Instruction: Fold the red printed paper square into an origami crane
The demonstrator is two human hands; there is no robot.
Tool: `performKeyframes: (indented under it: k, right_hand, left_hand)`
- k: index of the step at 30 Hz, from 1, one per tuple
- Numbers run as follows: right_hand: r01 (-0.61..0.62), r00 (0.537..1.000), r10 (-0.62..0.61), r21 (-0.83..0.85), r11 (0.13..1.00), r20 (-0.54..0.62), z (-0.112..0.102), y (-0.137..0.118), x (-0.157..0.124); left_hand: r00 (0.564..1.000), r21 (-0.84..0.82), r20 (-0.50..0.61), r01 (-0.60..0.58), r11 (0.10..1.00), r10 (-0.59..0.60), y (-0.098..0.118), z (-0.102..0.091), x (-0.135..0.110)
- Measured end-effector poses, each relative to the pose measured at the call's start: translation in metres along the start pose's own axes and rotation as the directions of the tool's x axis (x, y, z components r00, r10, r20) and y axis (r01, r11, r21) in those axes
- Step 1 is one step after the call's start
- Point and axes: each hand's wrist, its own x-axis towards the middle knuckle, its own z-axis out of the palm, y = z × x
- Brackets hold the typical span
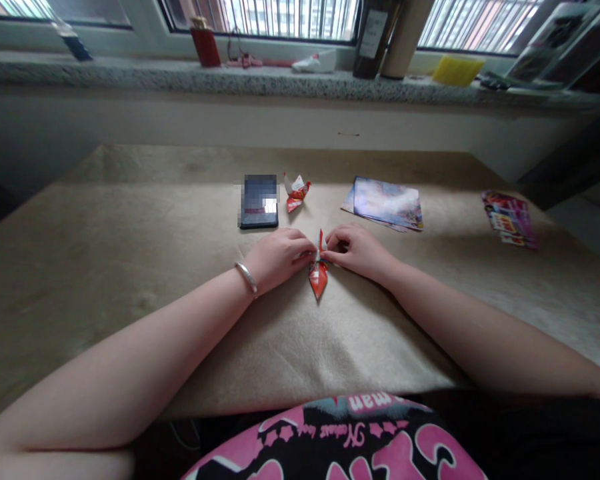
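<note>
- Head view, centre of frame: a folded red-and-white paper piece (319,275) stands with its pointed lower end on the worktop (130,227), which is covered in beige fabric. Its upper part is held between the hands.
- Left hand (279,259): closed to a pinch, with the fingertips (309,248) gripping the left side of the folded piece. A silver bangle (246,277) sits on the wrist.
- Right hand (356,252): closed to a pinch, gripping the right side of the same piece. The two hands are almost touching across it.
- Upper centre of the worktop: a smartphone (259,201) with a pixelated screen lies left of a second folded red-and-white paper piece (296,192). Both are above the left hand, apart from it.
- Right of centre: a stack of printed cards (387,203) lies above the right hand.
- Far right: a colourful printed sheet (509,219) lies near the worktop edge.
- Top of frame: a granite window sill (230,79) carries a red container (205,43), a dark bottle (371,40) and a yellow sponge (459,70).
- Bottom centre: a pink-and-black printed garment (340,437) shows.
</note>
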Motion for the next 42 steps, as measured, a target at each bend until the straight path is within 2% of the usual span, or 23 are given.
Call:
performKeyframes:
  k: [6, 10, 16, 22, 26, 28, 33, 36, 42]
  right_hand:
    - [-0.01, 0.998, 0.007, -0.054, 0.998, -0.058, 0.0, -0.003, -0.003]
    - [0.025, 0.998, -0.029, -0.093, 0.995, -0.052, 0.0, -0.003, -0.005]
    - [0.135, 0.986, -0.148, -0.163, 0.977, -0.074, 0.0, -0.006, -0.011]
    - [0.216, 0.974, -0.224, -0.368, 0.905, 0.02, -0.006, -0.017, -0.017]
    - [0.251, 0.968, -0.241, -0.388, 0.887, 0.075, -0.01, -0.019, -0.021]
    - [0.259, 0.966, -0.244, -0.376, 0.89, 0.088, -0.011, -0.019, -0.022]
    - [0.237, 0.972, -0.216, -0.382, 0.894, 0.096, -0.012, -0.019, -0.024]
    - [0.259, 0.966, -0.238, -0.392, 0.883, 0.103, -0.012, -0.019, -0.024]
    - [0.338, 0.941, -0.302, -0.427, 0.839, 0.153, -0.015, -0.024, -0.021]
  left_hand:
    - [1.0, 0.019, -0.012, -0.016, 1.0, 0.016, 0.001, 0.001, 0.0]
    - [1.0, 0.015, -0.007, -0.019, 1.0, 0.019, 0.002, 0.001, 0.001]
    - [0.997, 0.066, -0.013, -0.07, 0.995, 0.071, 0.003, 0.0, 0.001]
    - [0.997, 0.102, 0.029, -0.078, 0.992, 0.075, 0.006, -0.006, 0.0]
    - [0.972, 0.035, 0.12, -0.207, 0.978, 0.201, 0.0, -0.015, -0.005]
    - [0.961, 0.004, 0.116, -0.252, 0.968, 0.25, -0.005, -0.018, -0.006]
    - [0.957, -0.037, 0.12, -0.261, 0.965, 0.263, -0.012, -0.017, -0.005]
    - [0.963, 0.026, 0.131, -0.241, 0.97, 0.235, -0.009, -0.017, -0.004]
    - [0.97, 0.267, 0.162, -0.22, 0.938, 0.181, 0.012, -0.02, -0.002]
